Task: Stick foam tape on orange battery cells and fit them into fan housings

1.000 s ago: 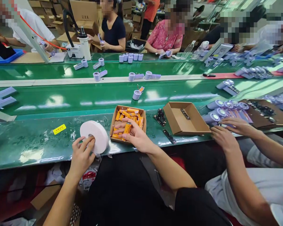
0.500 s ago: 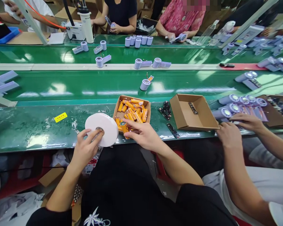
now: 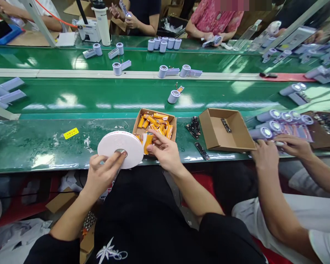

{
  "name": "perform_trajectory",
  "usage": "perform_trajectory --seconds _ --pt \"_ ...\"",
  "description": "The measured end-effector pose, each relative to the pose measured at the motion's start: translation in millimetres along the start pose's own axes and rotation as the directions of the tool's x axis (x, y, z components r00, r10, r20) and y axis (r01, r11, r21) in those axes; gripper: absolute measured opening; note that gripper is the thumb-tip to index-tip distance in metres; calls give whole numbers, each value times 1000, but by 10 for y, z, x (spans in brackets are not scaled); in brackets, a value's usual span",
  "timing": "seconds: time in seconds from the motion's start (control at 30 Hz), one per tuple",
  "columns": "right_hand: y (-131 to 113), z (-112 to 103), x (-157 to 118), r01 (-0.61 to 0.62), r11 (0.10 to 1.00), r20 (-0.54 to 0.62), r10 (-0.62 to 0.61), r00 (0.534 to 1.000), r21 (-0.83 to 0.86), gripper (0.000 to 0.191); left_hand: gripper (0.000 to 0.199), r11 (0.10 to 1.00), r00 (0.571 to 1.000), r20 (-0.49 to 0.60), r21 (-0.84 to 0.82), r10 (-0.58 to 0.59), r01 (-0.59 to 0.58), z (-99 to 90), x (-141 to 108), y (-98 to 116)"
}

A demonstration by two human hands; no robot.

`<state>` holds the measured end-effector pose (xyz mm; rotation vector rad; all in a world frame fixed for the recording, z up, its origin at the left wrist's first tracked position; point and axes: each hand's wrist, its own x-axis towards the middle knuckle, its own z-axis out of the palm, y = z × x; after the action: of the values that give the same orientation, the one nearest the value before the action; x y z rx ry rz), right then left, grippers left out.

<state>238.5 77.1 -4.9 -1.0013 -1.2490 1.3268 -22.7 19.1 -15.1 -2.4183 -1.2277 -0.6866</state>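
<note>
Left hand (image 3: 103,172) grips the white tape roll (image 3: 120,148) at the bench (image 3: 38,154) edge, fingers in its core. Right hand (image 3: 165,152) pinches an orange cell (image 3: 148,140) against the tape's loose end, just before the box of cells (image 3: 155,124). Looks like the taping step; next needs a clean pull and wrap.

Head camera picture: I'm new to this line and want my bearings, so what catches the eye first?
A big white tape roll sits at the near table edge, held by the left hand. Beside it, the right hand pinches an orange battery by a cardboard box full of them. Behind runs a shiny green conveyor belt.
</note>
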Motion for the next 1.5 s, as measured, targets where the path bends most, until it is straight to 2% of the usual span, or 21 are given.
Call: perform_trajectory --seconds 0.03,0.1,0.17,0.23,0.27,0.3,0.37,0.43,0.5,0.6,0.67,0.73,0.83,0.9,0.97,1.07,1.23,1.3,1.37,1.47,1.5 --pt "23 55 -27 -3 994 -86 12 996 110 67 62 1000 1000 -17 -3 -16 16 -47 14 84" --pt "18 83 -55 8 964 -186 43 982 265 73 55 998 999 -20 -51 -34 33 -151 -11 247" --pt "-44 -21 -45 76 945 -261 10 965 318 78 53 988 1000 18 -153 -3 5 -225 -113 303" --pt "-111 -198 -42 178 944 -371 -66 926 277 77 53 977 995 104 -214 12 10 -225 -270 167" --pt "-128 -278 -63 198 953 -405 -91 910 231 76 53 977 986 165 -211 -7 42 -194 -353 30" --pt "-130 -336 -106 174 968 -392 -92 915 178 76 52 978 973 228 -189 -39 83 -151 -427 -132" --pt "-90 -363 -245 49 998 -231 -39 972 35 75 50 977 935 341 -144 -100 157 -68 -520 -440" --pt "-17 -294 -405 -9 987 31 14 999 -163 64 47 967 918 379 -169 -117 193 -58 -507 -575" --pt "49 -198 -522 71 945 256 14 967 -320 52 46 941 940 315 -260 -131 218 -126 -384 -458" --pt "116 -111 -572 190 881 427 15 904 -433 58 41 905 985 152 -402 -82 137 -214 -85 -1" --pt "150 -98 -557 220 854 470 32 882 -472 66 36 913 993 114 -405 8 39 -190 94 271" --pt "172 -104 -543 225 838 481 50 875 -497 71 31 937 987 142 -349 80 -26 -126 205 413" --pt "177 -127 -547 209 827 462 67 884 -521 70 29 949 969 181 -296 165 -106 -38 251 409" --pt "174 -149 -559 204 837 455 59 889 -507 66 28 924 969 159 -363 189 -120 0 236 346" --pt "180 -169 -570 208 854 456 38 889 -476 61 21 854 986 115 -518 118 -42 33 211 295" --pt "213 -164 -585 244 869 507 10 862 -431 48 14 673 993 111 -731 -45 113 71 193 296" --pt "241 -72 -620 268 874 643 64 763 -405 15 14 439 983 185 -884 13 161 59 264 440" --pt "242 -98 -620 206 905 653 98 751 -373 15 14 359 987 159 -920 -26 158 60 312 444" --pt "252 -185 -598 67 957 654 140 744 -282 16 17 316 989 130 -937 -77 148 67 343 379" --pt "277 -365 -521 -232 970 628 223 745 -70 34 26 330 978 147 -925 -148 189 79 300 183" --pt "282 -420 -480 -278 961 586 225 778 -1 37 32 365 964 170 -900 -205 237 90 258 99"
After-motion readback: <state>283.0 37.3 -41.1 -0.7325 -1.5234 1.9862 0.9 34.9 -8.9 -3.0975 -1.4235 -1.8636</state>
